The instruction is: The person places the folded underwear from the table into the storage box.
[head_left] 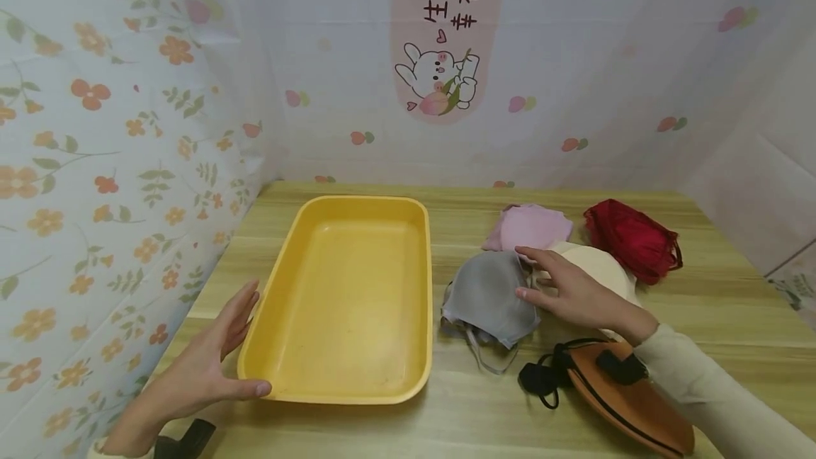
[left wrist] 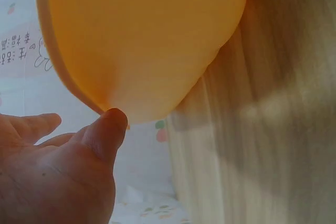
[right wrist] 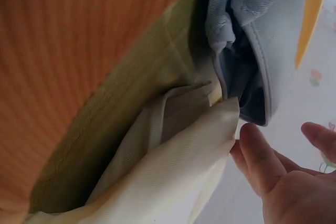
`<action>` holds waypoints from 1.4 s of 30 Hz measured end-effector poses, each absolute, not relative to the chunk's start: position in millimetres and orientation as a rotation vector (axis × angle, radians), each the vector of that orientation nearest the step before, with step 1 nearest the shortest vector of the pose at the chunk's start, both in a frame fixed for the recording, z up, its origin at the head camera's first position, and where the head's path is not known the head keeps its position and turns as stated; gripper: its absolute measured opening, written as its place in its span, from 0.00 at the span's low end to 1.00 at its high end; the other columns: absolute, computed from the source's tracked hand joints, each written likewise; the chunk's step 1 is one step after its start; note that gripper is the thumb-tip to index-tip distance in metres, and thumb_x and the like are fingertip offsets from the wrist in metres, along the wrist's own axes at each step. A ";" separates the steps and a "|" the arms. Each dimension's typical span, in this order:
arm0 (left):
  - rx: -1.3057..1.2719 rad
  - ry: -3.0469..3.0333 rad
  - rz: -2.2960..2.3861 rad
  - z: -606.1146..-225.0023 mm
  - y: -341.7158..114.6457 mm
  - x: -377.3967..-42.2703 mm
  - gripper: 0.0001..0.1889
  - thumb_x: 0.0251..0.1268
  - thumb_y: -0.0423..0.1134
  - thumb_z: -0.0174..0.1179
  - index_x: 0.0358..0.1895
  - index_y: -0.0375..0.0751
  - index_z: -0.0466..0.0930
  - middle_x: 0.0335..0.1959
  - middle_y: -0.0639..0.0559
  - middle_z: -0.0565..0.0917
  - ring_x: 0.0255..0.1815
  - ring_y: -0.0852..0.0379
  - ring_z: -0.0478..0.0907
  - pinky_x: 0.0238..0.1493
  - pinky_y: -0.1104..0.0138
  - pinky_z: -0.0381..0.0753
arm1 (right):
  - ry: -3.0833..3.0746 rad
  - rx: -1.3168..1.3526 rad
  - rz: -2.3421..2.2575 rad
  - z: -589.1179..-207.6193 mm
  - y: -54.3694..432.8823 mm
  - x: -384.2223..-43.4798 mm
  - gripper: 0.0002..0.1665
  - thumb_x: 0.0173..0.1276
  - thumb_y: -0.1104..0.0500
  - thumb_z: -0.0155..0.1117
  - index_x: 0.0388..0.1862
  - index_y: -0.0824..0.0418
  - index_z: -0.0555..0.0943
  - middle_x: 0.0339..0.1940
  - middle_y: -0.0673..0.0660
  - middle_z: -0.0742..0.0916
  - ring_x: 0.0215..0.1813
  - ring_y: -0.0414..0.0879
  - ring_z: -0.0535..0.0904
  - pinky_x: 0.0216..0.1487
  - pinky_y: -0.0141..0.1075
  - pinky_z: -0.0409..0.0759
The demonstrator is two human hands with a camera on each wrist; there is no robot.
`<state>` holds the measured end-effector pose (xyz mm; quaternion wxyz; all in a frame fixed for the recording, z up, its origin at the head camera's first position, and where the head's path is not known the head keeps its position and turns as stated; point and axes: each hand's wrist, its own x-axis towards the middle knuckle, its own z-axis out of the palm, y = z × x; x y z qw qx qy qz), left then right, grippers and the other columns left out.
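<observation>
A yellow plastic tray (head_left: 338, 392) lies on the left of the table. My left hand (head_left: 200, 367) is at its near left corner, fingers spread and thumb tip at the rim; contact cannot be told. In the left wrist view the thumb (left wrist: 107, 129) overlaps the tray's edge (left wrist: 152, 51). My right hand (head_left: 576, 292) hovers with loosely extended fingers by a grey bra (head_left: 491, 296), holding nothing. Beneath and behind that hand is a cream bra (head_left: 596, 268). The right wrist view has the fingers (right wrist: 257, 153) beside the cream bra (right wrist: 157, 177) and grey bra (right wrist: 252, 66).
A pink bra (head_left: 532, 225) and a red bra (head_left: 627, 239) lie at the back right. Near the right forearm is an orange-brown ribbed item (head_left: 621, 402) with black edging. A black piece with a cord (head_left: 538, 380) lies beside it. Printed cloth walls (head_left: 319, 91) border the table.
</observation>
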<state>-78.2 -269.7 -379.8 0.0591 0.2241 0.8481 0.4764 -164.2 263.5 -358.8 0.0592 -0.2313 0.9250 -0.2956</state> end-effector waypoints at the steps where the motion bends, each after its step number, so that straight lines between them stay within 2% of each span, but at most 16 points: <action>1: 0.667 2.559 1.449 -379.7 -269.7 -78.0 0.65 0.51 0.30 0.75 0.83 0.61 0.32 0.82 0.31 0.43 0.74 0.89 0.46 0.63 0.91 0.59 | 2.777 -0.697 -0.926 -358.7 263.4 -165.0 0.43 0.74 0.48 0.63 0.78 0.67 0.59 0.73 0.71 0.70 0.64 0.70 0.77 0.60 0.57 0.80; 5: 0.664 2.528 1.451 -379.6 -268.5 -78.1 0.66 0.50 0.30 0.75 0.83 0.59 0.33 0.82 0.30 0.41 0.73 0.88 0.49 0.62 0.90 0.60 | 2.733 -0.684 -0.971 -360.6 262.0 -166.3 0.44 0.74 0.49 0.63 0.77 0.69 0.58 0.74 0.71 0.69 0.66 0.69 0.76 0.60 0.56 0.80; 12: 0.634 2.514 1.445 -382.6 -264.6 -76.8 0.65 0.49 0.33 0.77 0.83 0.50 0.34 0.82 0.28 0.41 0.71 0.88 0.50 0.62 0.88 0.63 | 2.680 -0.674 -0.942 -372.1 259.0 -166.3 0.45 0.73 0.46 0.63 0.78 0.67 0.58 0.75 0.71 0.68 0.65 0.66 0.77 0.57 0.51 0.83; 16: 0.579 2.505 1.455 -386.0 -266.9 -76.1 0.64 0.50 0.33 0.77 0.83 0.46 0.35 0.82 0.28 0.42 0.70 0.89 0.52 0.60 0.88 0.64 | 2.634 -0.653 -0.964 -374.6 258.0 -169.1 0.46 0.73 0.45 0.63 0.79 0.66 0.57 0.76 0.71 0.66 0.68 0.70 0.74 0.59 0.54 0.82; 21: 0.540 2.478 1.465 -389.6 -268.4 -76.2 0.63 0.52 0.35 0.76 0.83 0.44 0.36 0.82 0.29 0.43 0.71 0.85 0.53 0.60 0.88 0.66 | 2.598 -0.651 -0.993 -375.8 257.0 -173.4 0.45 0.71 0.47 0.66 0.80 0.60 0.58 0.78 0.69 0.65 0.73 0.71 0.68 0.64 0.60 0.76; 26: 0.543 2.442 1.500 -391.6 -268.5 -75.8 0.62 0.52 0.33 0.76 0.83 0.43 0.35 0.82 0.28 0.42 0.72 0.82 0.54 0.60 0.88 0.67 | 2.477 -0.532 -1.089 -376.2 256.7 -177.2 0.44 0.70 0.48 0.67 0.80 0.51 0.59 0.81 0.66 0.60 0.76 0.72 0.61 0.62 0.53 0.79; 28: 0.544 2.442 1.508 -391.7 -267.6 -74.8 0.62 0.52 0.33 0.76 0.83 0.42 0.36 0.81 0.27 0.42 0.70 0.85 0.55 0.60 0.88 0.67 | 2.412 -0.459 -1.142 -376.3 256.3 -179.0 0.45 0.69 0.48 0.68 0.80 0.48 0.59 0.82 0.65 0.57 0.77 0.72 0.58 0.62 0.50 0.77; 31: 0.518 2.432 1.524 -391.9 -265.9 -73.2 0.62 0.52 0.33 0.76 0.83 0.41 0.36 0.81 0.28 0.43 0.68 0.89 0.56 0.60 0.87 0.67 | 2.347 -0.379 -1.196 -377.1 255.1 -181.0 0.46 0.68 0.48 0.69 0.80 0.45 0.60 0.83 0.64 0.56 0.79 0.71 0.54 0.65 0.50 0.74; 34: 0.517 2.428 1.530 -392.2 -265.1 -72.1 0.62 0.53 0.33 0.75 0.82 0.40 0.35 0.81 0.27 0.43 0.68 0.90 0.56 0.60 0.87 0.67 | 2.321 -0.316 -1.237 -378.6 253.6 -182.3 0.45 0.67 0.48 0.70 0.79 0.45 0.62 0.83 0.64 0.55 0.81 0.69 0.50 0.67 0.52 0.71; 42: 0.501 2.444 1.505 -390.0 -266.0 -71.7 0.62 0.54 0.34 0.75 0.83 0.42 0.35 0.81 0.28 0.46 0.68 0.87 0.59 0.59 0.87 0.68 | 2.318 -0.287 -1.293 -379.4 239.7 -186.1 0.37 0.66 0.54 0.70 0.74 0.55 0.70 0.83 0.64 0.55 0.80 0.65 0.49 0.65 0.46 0.72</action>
